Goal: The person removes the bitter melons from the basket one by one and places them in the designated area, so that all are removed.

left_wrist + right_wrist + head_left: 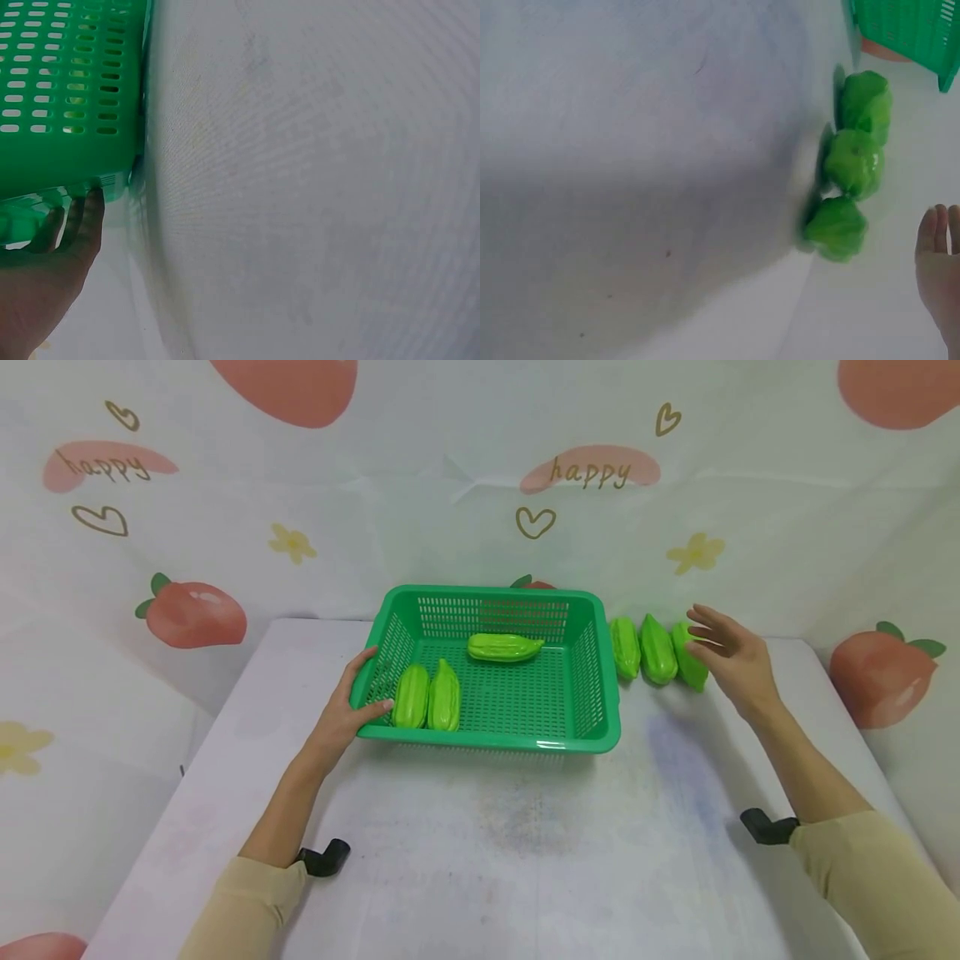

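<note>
Because it is being gripped only at its left side, the green basket [487,741] is probably being steadied rather than carried. The person's left hand [339,718] is clamping the left wall, its thumb reaching over the rim and its fingers lying along the outside.

Three ridged green vegetables are resting inside. The left vegetable [411,697] and its neighbor [445,696] are lying side by side toward the near left, running near to far, perhaps lined up to save room. The crosswise vegetable [504,647] is lying nearer the far wall, turned left to right.

On the table [480,852], just right of the basket, three more are forming a row: the inner vegetable [625,647], the middle vegetable [658,650] and the outer vegetable [687,658], seemingly placed within easy reach. Near the outer one, the right hand [738,668] is hovering with thumb and fingers apart, holding nothing; the right wrist view is showing a gap between it and the row.
</note>
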Demonstrator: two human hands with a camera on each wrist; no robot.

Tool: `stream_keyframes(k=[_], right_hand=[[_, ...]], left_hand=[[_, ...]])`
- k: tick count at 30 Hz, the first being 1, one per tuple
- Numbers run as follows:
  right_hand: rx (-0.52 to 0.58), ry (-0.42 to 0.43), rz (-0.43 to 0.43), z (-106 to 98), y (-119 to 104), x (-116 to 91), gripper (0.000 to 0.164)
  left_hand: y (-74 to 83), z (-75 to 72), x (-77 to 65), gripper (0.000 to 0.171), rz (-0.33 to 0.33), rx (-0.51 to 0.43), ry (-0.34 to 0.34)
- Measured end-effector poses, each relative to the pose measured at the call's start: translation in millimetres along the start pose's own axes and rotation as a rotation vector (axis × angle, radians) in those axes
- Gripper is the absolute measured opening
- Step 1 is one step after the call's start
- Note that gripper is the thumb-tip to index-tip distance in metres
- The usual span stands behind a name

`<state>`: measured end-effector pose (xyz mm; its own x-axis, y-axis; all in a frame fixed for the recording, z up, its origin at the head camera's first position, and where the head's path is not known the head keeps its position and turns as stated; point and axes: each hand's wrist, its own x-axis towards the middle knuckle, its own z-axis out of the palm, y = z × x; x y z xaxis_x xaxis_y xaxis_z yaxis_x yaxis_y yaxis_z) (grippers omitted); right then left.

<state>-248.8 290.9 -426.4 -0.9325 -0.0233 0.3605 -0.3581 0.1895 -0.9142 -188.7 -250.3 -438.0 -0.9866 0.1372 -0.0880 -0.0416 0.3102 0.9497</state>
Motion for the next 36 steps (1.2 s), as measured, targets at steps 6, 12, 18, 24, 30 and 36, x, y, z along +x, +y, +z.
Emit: stream_keyframes(k=[6, 12, 18, 24, 30, 36], right_hand=[[0.087, -0.056, -0.041, 11, -13, 2, 0.052], [0.146, -0.116, -0.073, 23, -23, 4, 0.053], [0.092, -0.172, -0.068, 33, -31, 5, 0.054], [0.045, -0.198, -0.062, 43, -37, 7, 0.055], [-0.087, -0.233, -0.045, 53, -46, 10, 0.057], [-0.064, -0.279, 0.006, 67, -51, 15, 0.059]], left_hand=[[-0.1, -0.1, 0.0, 0.083, -0.002, -0.004, -0.002], [0.4, -0.6, 0.3, 0.084, -0.003, -0.005, -0.001], [1.3, -0.2, -0.4, 0.084, 0.001, -0.011, -0.002], [1.0, 0.1, 0.3, 0.084, 0.011, -0.013, -0.006], [0.7, -0.2, -0.9, 0.084, 0.006, -0.004, -0.005], [-0.1, -0.4, -1.2, 0.084, -0.005, 0.003, 0.0]])
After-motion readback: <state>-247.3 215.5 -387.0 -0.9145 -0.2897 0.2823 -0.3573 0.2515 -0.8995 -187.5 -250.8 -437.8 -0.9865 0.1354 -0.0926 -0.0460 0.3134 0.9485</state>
